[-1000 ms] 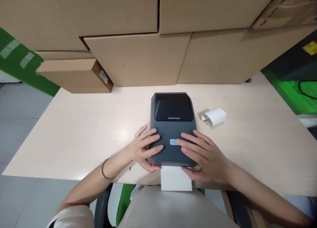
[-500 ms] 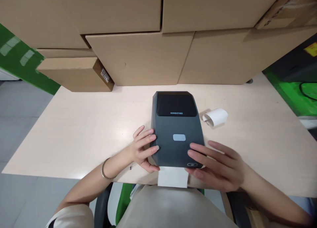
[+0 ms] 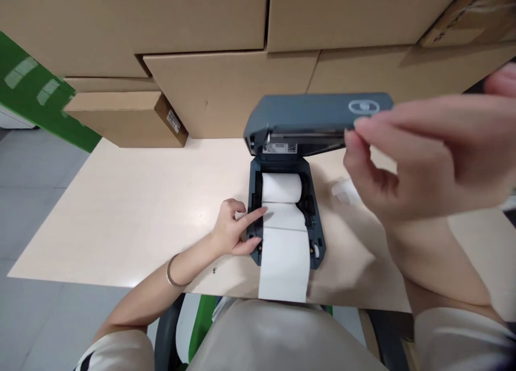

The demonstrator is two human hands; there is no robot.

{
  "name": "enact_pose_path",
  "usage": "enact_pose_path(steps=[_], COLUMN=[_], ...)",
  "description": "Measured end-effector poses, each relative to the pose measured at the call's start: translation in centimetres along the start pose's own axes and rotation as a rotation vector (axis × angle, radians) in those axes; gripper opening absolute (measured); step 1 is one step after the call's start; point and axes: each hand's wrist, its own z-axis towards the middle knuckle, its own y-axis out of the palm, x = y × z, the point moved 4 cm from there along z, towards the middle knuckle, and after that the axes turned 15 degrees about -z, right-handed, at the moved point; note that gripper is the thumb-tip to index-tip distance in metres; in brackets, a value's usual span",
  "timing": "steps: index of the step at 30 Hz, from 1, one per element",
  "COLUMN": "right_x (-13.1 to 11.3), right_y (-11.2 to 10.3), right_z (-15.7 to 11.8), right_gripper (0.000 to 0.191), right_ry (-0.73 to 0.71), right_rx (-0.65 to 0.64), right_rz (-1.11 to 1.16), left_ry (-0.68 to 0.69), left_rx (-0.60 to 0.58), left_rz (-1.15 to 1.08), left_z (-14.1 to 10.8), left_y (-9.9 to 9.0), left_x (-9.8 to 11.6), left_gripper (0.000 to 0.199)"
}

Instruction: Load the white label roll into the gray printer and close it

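A dark grey label printer [image 3: 318,236] stands on the table with its lid [image 3: 318,110] raised. My right hand [image 3: 419,150] pinches the lid's front corner between thumb and finger, at the upper right. Inside the base sits a white label roll [image 3: 281,187], and its paper strip [image 3: 284,263] runs forward over the printer's front to the table edge. My left hand [image 3: 239,228] is at the base's left side, index finger stretched onto the strip's left edge, thumb apart on the casing, holding nothing.
A curled white paper piece [image 3: 344,191] lies right of the printer, partly behind my right hand. Large cardboard boxes [image 3: 226,91] line the table's back. A flat cardboard box [image 3: 124,118] is at the back left of the table [image 3: 161,199].
The printer's lid has swung up and back, showing the roll inside. My right hand has risen with it. My left index finger has moved onto the paper strip.
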Motion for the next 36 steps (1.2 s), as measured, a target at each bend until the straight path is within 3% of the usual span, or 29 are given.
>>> enact_pose_path(steps=[2, 3, 7, 12, 14, 16, 17, 19, 21, 23, 26, 29, 32, 34, 36], right_x=[-1.1, -1.4, -0.7, -0.2, -0.4, -1.1, -1.6, -3.0, -4.4, -5.3, -5.6, -5.8, -6.0, -5.9, -5.4], right_y=[-0.4, 0.0, 3.2, 6.0, 5.3, 4.3, 4.1, 4.9, 6.6, 8.4, 10.8, 12.3, 12.4, 11.4, 9.1], right_z=[0.9, 1.3, 3.9, 5.9, 5.2, 3.6, 2.6, 0.3, -2.1, -4.2, -5.7, -5.6, -5.1, -4.9, -4.5], right_gripper=[0.028, 0.032, 0.040, 0.074, 0.070, 0.057, 0.048, 0.034, 0.035, 0.052, 0.070, 0.064, 0.058, 0.061, 0.062], right_ry=[-0.146, -0.199, -0.116, -0.089, -0.115, -0.149, -0.182, -0.282, -0.381, -0.431, -0.451, -0.463, -0.466, -0.443, -0.388], right_rx=[0.239, 0.277, 0.123, -0.090, -0.018, 0.106, 0.104, -0.084, -0.382, -0.593, -0.757, -0.823, -0.826, -0.784, -0.662], right_rz=[-0.176, -0.239, -0.246, -0.119, -0.127, -0.116, -0.091, -0.017, 0.057, 0.087, 0.087, 0.111, 0.142, 0.144, 0.150], left_ry=[-0.098, -0.142, -0.242, -0.257, -0.237, -0.238, -0.245, -0.261, -0.272, -0.276, -0.261, -0.251, -0.272, -0.266, -0.244], left_rx=[-0.043, -0.061, -0.163, -0.242, -0.257, -0.266, -0.269, -0.277, -0.287, -0.294, -0.286, -0.297, -0.324, -0.325, -0.313], left_rz=[-0.043, -0.066, -0.160, -0.274, -0.250, -0.226, -0.218, -0.209, -0.219, -0.239, -0.259, -0.253, -0.240, -0.249, -0.256], left_z=[-0.1, -0.2, -0.2, 0.1, 0.2, 0.2, 0.2, 0.2, 0.2, 0.3, 0.5, 0.5, 0.3, 0.2, 0.2], left_y=[0.1, 0.2, 0.4, 0.4, 0.3, 0.3, 0.3, 0.3, 0.4, 0.6, 0.7, 0.9, 1.0, 1.0, 1.0], left_x=[-0.3, -0.5, -1.2, -2.0, -2.1, -2.1, -2.2, -2.2, -2.1, -2.1, -2.1, -2.3, -2.7, -2.8, -2.7], left_gripper=[0.062, 0.066, 0.067, 0.056, 0.052, 0.051, 0.052, 0.051, 0.050, 0.047, 0.046, 0.047, 0.053, 0.058, 0.059])
